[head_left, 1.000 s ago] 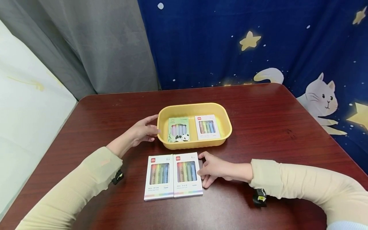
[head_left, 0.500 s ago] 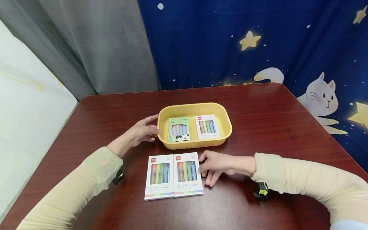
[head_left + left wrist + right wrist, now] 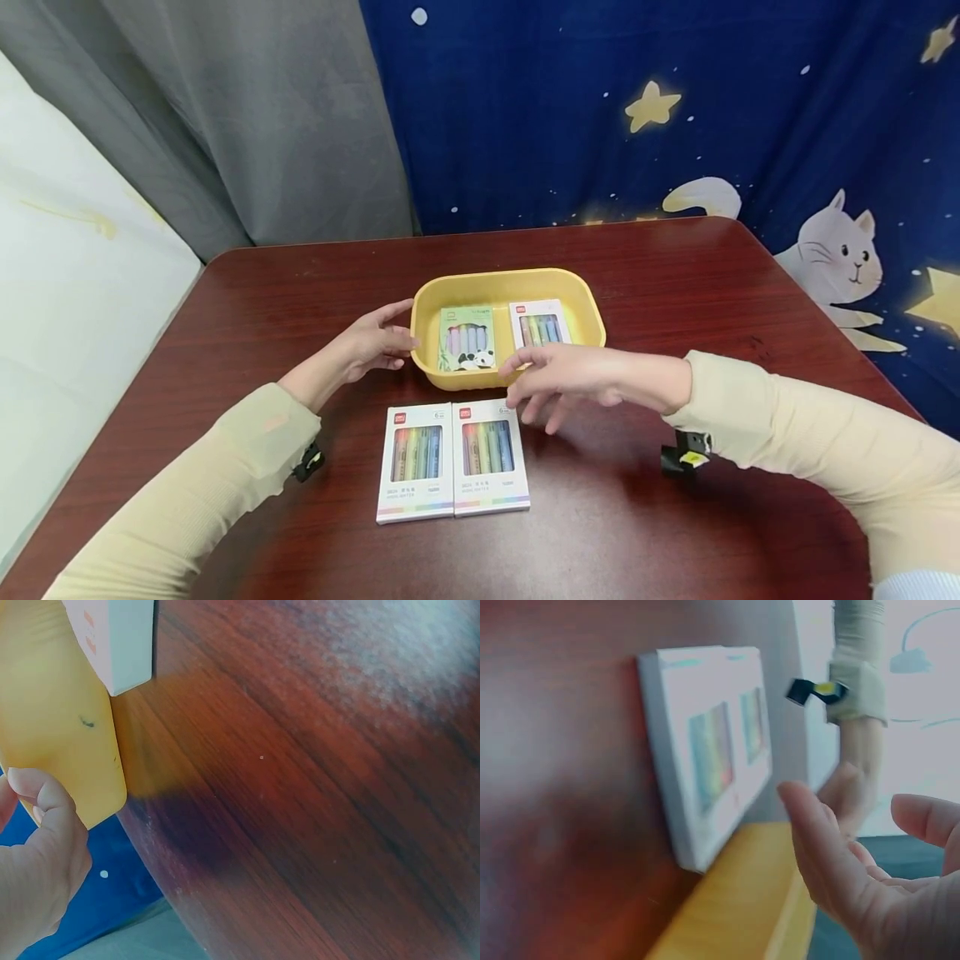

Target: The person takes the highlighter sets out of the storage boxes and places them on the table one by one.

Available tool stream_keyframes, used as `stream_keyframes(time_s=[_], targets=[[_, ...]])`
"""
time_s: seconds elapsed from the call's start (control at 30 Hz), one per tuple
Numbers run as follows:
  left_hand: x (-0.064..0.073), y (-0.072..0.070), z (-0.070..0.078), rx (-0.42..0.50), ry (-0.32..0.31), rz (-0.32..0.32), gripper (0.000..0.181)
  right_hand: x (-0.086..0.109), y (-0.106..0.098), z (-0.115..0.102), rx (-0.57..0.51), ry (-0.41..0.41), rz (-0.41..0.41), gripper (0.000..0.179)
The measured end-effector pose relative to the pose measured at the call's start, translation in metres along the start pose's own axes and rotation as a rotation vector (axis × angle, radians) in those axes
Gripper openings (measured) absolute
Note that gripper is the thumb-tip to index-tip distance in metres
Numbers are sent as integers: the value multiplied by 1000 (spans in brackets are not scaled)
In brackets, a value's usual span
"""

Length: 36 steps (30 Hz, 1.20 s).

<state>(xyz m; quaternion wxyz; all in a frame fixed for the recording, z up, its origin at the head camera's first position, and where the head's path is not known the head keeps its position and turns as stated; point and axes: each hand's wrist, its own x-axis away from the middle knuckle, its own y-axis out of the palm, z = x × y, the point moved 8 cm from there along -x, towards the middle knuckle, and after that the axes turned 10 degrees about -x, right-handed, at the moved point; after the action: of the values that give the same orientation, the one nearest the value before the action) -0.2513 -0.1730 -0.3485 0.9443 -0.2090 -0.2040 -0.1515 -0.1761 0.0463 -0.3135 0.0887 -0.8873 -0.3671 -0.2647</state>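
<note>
In the head view, my left hand [image 3: 372,342] touches the left end of a yellow basket [image 3: 427,292]; in the left wrist view its fingertips lie against the basket wall [image 3: 67,735]. Inside stand a green panda-print pen box [image 3: 466,329] on the left and a white highlighter box [image 3: 535,310] on the right, partly hidden by my right hand. Over the basket's front edge hovers my right hand [image 3: 573,375], fingers spread and nothing in them. Just below it, two white highlighter boxes lie side by side: a left one [image 3: 415,492] and a right one [image 3: 491,492].
The dark red-brown table [image 3: 675,283] carries the basket and boxes. Behind it hang a grey curtain [image 3: 300,125] and a blue star-print curtain [image 3: 510,125]. A white surface [image 3: 67,250] borders the table on the left.
My right hand has left the right edge of the right white box and moved up to the basket's front edge. Both boxes stayed in place, and the left hand has barely moved.
</note>
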Motion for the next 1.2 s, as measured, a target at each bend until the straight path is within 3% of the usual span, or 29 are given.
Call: stream_keyframes(time_s=[0.23,0.43,0.67,1.2], targets=[[0,0,-1,14,1,2,74,3,-9,-35,19,-40,50,47],[0,1,0,25,5,-4,74,-6,-18,-51,-54,-78,71,46],[0,1,-1,31,3,-8,74,-19,-27,-57,-120,-103,85,51],[0,0,-1,32,-11,-7,74,-53,-48,-57,-311,-76,241,59]])
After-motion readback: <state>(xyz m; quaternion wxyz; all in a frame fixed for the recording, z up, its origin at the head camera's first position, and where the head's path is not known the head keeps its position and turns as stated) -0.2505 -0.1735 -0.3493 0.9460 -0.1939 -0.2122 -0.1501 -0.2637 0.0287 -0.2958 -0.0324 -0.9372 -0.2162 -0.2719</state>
